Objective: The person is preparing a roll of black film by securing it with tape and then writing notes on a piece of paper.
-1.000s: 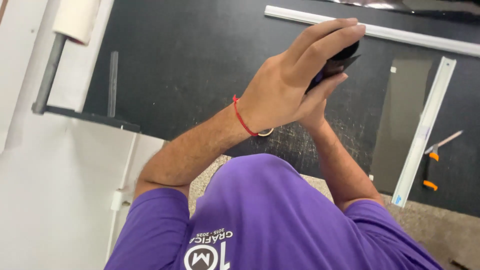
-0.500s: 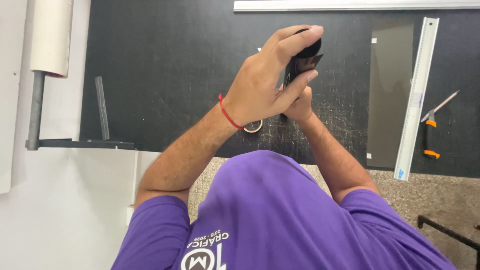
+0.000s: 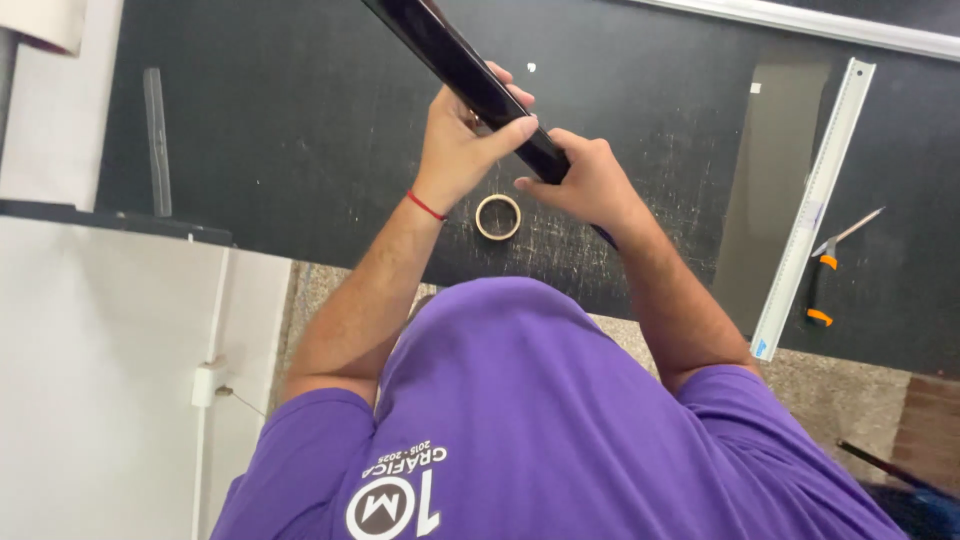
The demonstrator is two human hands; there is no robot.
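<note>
Both my hands grip a long, glossy black roll that slants from the top edge of the view down towards my right wrist. My left hand, with a red string bracelet on its wrist, wraps the roll from the left. My right hand holds its lower end, just to the right. The roll hangs above a black worktable. A small ring of tape lies flat on the table just below my hands, untouched.
A long metal ruler lies at the right beside a grey film sheet. An orange-and-black utility knife is right of the ruler. A clear ruler lies at the left. A white strip runs along the far edge.
The dark roll was seen end-on inside my clasped hands; now it shows lengthwise, pointing up and left. My hands have spread along it, uncovering the tape ring.
</note>
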